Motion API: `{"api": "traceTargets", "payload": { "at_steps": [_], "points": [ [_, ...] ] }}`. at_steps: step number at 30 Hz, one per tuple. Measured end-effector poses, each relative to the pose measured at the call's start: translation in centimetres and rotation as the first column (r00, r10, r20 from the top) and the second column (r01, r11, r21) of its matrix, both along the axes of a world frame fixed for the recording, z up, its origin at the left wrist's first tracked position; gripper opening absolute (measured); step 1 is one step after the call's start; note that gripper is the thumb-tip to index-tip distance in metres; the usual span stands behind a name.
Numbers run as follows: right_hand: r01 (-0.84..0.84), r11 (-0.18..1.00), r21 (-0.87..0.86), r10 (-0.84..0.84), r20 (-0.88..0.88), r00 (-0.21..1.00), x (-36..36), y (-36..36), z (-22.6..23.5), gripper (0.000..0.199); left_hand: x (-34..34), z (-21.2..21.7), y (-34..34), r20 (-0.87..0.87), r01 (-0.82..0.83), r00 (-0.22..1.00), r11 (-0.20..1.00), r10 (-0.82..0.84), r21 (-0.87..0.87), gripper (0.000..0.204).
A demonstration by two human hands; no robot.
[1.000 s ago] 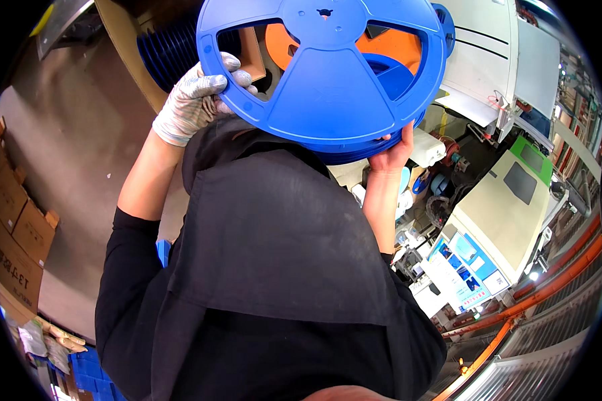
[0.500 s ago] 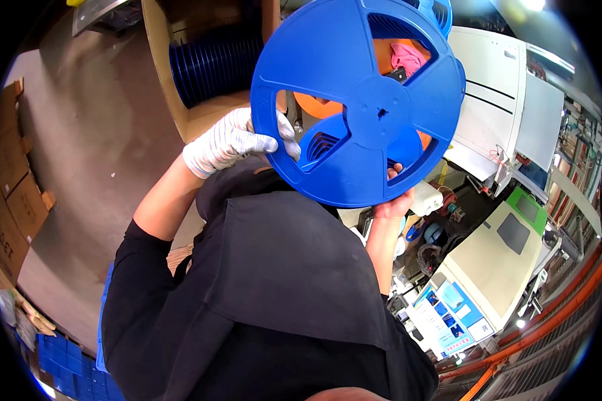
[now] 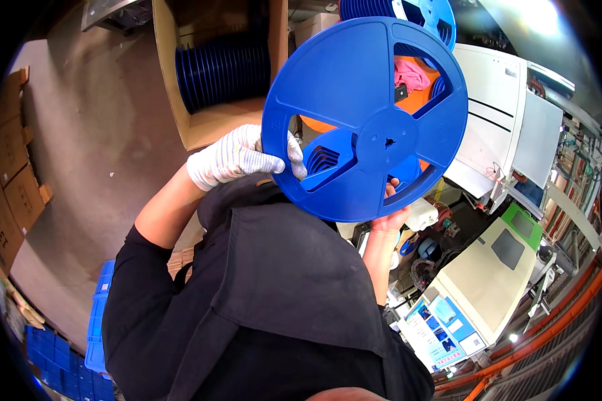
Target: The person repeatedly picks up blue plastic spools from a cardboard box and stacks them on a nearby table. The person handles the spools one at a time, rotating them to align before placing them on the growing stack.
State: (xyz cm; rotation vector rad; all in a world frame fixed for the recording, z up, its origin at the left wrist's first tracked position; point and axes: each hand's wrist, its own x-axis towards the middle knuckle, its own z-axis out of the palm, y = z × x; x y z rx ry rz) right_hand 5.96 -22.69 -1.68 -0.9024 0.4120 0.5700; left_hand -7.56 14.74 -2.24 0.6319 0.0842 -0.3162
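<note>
Lower in the view than half a second ago, the blue reel [image 3: 381,128] now shows its whole round face, and both hands have come down with it. It is held up in front of the chest, face toward the wearer, to the right of an open cardboard box [image 3: 170,87] with a row of dark blue reels [image 3: 224,75] inside. Another blue reel [image 3: 336,143], a pink cloth [image 3: 411,75] and something orange [image 3: 418,100] show through its windows.

It looks like moulded plastic: probably light for its width, stiff, and smooth enough to slide in a glove. A hard twist might bend or crack the thin flange. The outer rim beside a window seems the best hold, one hand on each side.

The gloved left hand [image 3: 235,159] does this, its thumb on the near face, its fingers curled behind the rim, pinching it. The bare right hand [image 3: 390,218] is under the lower edge, fingertips showing through a window; its thumb is hidden, so I cannot tell how closely it grips.
</note>
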Motion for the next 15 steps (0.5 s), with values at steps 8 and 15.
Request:
{"api": "traceTargets", "payload": {
  "at_steps": [8,15],
  "points": [
    [0.156,0.967,-0.200,-0.150,0.042,0.988,-0.1,2.5,1.9,0.047,0.1,1.1,-0.3,0.049,-0.010,0.999,0.995,0.005,0.100,0.023],
    [0.067,0.997,-0.029,-0.063,0.129,0.990,1.0,2.6,3.3,0.036,1.0,5.1,-2.2,0.265,-0.105,0.964,0.907,-0.008,0.408,0.037]
  ]
}}
